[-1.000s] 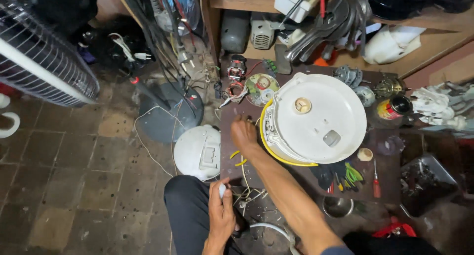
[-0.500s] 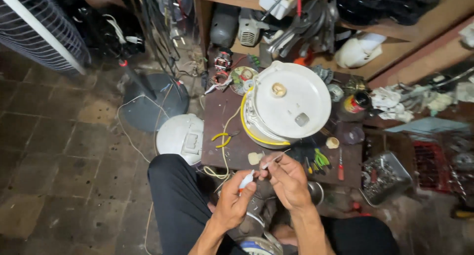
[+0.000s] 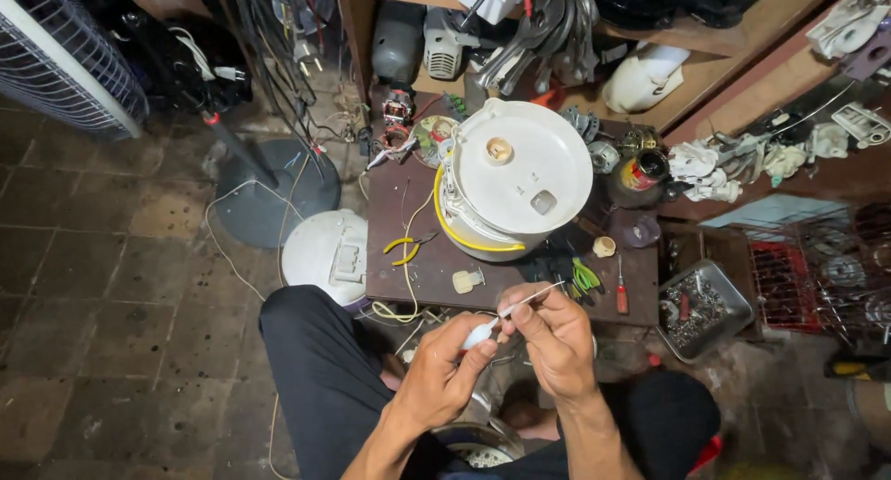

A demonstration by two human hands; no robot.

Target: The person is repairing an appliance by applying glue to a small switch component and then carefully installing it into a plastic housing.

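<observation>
Fingers of the right hand pressed together, pinching a thin white wire close to where it leaves a small white part; fingers of the left hand curled round that part, thumb on top, steadying it. Held low between the knees, in front of the near edge of the dark worktable, probably so that both hands can brace against each other for fine work. On the table, well apart from the hands, an upturned white appliance body with a yellow wire looped round its rim (base up, presumably to get at its underside). Yellow-handled pliers and a cream knob within easy reach near the table's front, green-handled cutters and a red-handled screwdriver just beyond the right hand. Metal tray of small parts off to the right; white lid on the floor beside a fan base.
</observation>
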